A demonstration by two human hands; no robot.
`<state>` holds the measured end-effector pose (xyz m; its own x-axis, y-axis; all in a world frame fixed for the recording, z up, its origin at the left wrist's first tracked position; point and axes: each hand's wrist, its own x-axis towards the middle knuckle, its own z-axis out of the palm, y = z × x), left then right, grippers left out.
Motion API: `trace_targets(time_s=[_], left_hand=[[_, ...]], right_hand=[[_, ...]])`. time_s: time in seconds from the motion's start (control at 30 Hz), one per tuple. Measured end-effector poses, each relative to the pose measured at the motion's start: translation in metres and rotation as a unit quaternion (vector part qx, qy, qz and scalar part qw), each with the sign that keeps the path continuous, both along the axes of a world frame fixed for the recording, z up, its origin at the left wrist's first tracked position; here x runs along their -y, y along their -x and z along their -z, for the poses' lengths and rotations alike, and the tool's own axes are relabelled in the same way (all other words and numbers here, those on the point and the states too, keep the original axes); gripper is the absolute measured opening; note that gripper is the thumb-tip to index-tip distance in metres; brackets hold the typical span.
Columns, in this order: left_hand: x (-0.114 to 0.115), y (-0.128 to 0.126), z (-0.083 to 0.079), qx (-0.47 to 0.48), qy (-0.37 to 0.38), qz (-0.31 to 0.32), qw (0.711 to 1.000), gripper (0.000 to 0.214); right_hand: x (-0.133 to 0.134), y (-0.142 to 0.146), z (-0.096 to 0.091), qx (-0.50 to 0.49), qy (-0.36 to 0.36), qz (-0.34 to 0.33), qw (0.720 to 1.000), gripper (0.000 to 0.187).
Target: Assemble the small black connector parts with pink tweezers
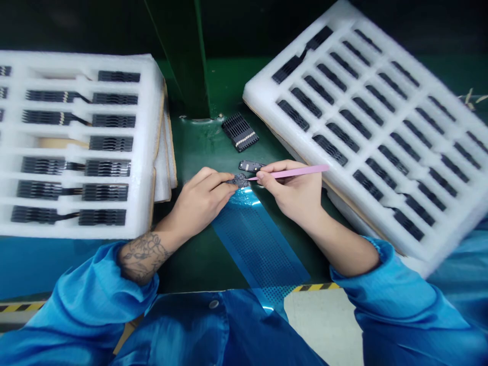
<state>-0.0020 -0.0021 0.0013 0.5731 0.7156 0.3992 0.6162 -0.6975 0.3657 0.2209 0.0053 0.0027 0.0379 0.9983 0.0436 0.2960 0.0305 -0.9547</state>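
Note:
In the middle of the green bench, my left hand point(206, 195) is closed on a small black part point(240, 180), whose detail is too fine to make out. My right hand point(292, 190) pinches pink tweezers point(301, 172), and their thin tip meets the upper side of that part. Just beyond lies another flat black piece point(249, 165) with light spots on it, close to my right fingertips. A stack of black slotted pieces point(240, 132) with a pale stripe rests farther back. Under the hands runs a blue perforated film strip point(259, 239), reaching to the bench's front edge.
On the left a white foam tray point(147, 147) holds rows of black parts, stacked over more trays. To the right, another foam tray point(263, 96) full of black parts sits at an angle. A green post point(186, 61) rises at the back. Yellow-black tape point(314, 287) marks the front edge.

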Motion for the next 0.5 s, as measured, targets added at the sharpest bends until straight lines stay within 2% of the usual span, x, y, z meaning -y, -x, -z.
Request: trace_targets(time_s=[0.5], left_hand=[[0.0005, -0.0004, -0.0012, -0.003, 0.006, -0.006, 1.000, 0.013]], right_hand=[[-0.0001, 0.0010, -0.0018, 0.002, 0.000, -0.001, 1.000, 0.012]])
